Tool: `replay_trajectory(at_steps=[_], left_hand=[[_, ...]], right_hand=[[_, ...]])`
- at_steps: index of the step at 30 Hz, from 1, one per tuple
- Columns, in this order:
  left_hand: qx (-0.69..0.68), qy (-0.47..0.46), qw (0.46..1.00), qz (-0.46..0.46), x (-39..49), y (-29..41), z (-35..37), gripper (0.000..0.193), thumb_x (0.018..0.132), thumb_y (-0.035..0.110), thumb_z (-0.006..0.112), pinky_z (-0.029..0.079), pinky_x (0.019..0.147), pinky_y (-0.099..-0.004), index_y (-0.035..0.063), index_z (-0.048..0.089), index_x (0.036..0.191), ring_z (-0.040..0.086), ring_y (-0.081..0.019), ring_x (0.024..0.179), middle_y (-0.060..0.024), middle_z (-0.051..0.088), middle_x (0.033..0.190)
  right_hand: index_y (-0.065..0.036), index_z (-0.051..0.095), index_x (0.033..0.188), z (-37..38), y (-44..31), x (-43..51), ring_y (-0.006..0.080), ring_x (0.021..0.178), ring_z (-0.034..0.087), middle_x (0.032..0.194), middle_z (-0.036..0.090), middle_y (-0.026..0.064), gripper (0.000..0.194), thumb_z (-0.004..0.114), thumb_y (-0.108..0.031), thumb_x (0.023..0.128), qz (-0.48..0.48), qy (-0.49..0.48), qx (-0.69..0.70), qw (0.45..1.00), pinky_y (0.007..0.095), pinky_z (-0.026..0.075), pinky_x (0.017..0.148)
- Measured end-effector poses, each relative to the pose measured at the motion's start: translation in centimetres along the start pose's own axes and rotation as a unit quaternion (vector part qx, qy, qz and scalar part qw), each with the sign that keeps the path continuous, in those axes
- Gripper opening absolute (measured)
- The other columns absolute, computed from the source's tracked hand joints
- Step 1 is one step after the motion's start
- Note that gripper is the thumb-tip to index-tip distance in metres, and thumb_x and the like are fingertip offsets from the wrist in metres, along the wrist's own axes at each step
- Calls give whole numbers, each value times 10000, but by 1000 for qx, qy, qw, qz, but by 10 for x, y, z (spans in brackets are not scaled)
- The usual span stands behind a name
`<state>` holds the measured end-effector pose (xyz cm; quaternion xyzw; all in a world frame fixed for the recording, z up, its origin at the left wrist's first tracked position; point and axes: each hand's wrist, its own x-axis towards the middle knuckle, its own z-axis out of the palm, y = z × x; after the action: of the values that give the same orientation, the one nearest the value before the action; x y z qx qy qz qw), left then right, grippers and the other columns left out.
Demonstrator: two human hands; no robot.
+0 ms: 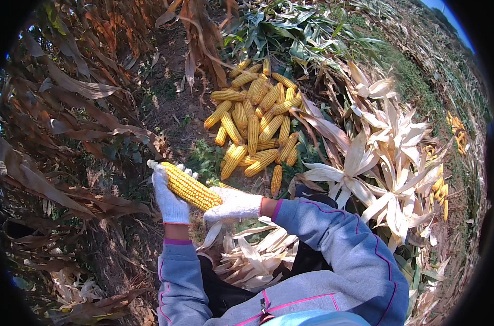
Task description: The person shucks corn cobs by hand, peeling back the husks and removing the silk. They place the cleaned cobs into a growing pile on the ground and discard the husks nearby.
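Observation:
A husked yellow ear of corn is held at a slant between my two hands, its pale stalk end at the upper left. White knit gloves cover both. My left hand grips the ear along its left side, near the stalk end. At the lower right end, my right hand closes around the kernels, with its fingers partly hidden. Just beyond the right glove, part of another slim yellow piece shows, too covered to identify. Farther ahead lies a pile of husked ears on the soil.
Dry standing corn stalks crowd the left side. Pale opened husks are heaped at the right, and more loose husks lie between my legs. Green cut stalks lie beyond the pile. Other ears show at far right.

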<state>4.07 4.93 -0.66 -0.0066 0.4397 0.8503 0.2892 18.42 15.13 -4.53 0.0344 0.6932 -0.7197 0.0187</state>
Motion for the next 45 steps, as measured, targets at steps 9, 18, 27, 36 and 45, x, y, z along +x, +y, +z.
replay_trajectory(at_steps=[9,18,27,36,45], left_hand=[[-59,-31,998,-12,15,3,-11,528,937,554,483,518,877,-493,42,550,1051,612,-292,902,-130,610,989],[42,-53,995,-80,-6,-16,3,543,931,438,578,508,892,-469,7,466,1241,591,-281,963,-141,571,1072],[64,-133,982,-121,-13,-47,1,361,975,270,547,528,841,-379,33,485,1241,621,-222,948,-110,610,1031],[180,-122,971,-101,-15,-47,-3,326,996,233,499,460,909,-287,43,529,1260,563,-146,1048,-57,584,1156],[160,-159,966,-129,-17,-31,4,182,942,75,537,445,479,-241,-4,583,1099,507,-99,544,-49,585,754]], right_hand=[[-13,503,1252,-1,-5,-1,97,1026,545,1135,605,40,597,741,-353,822,7,-51,132,990,287,458,919],[-18,496,1260,-7,9,9,91,1014,557,1139,604,34,569,758,-261,817,17,8,79,997,278,476,899],[-32,521,1243,-13,3,4,108,986,589,1119,614,37,522,748,-250,826,12,80,202,976,278,496,857],[-36,551,1159,-26,-12,2,127,706,623,896,632,38,354,642,-263,902,60,155,296,940,268,533,592],[-30,535,1133,-31,-14,0,169,669,651,863,653,90,319,614,-257,923,80,156,408,896,332,571,518]])
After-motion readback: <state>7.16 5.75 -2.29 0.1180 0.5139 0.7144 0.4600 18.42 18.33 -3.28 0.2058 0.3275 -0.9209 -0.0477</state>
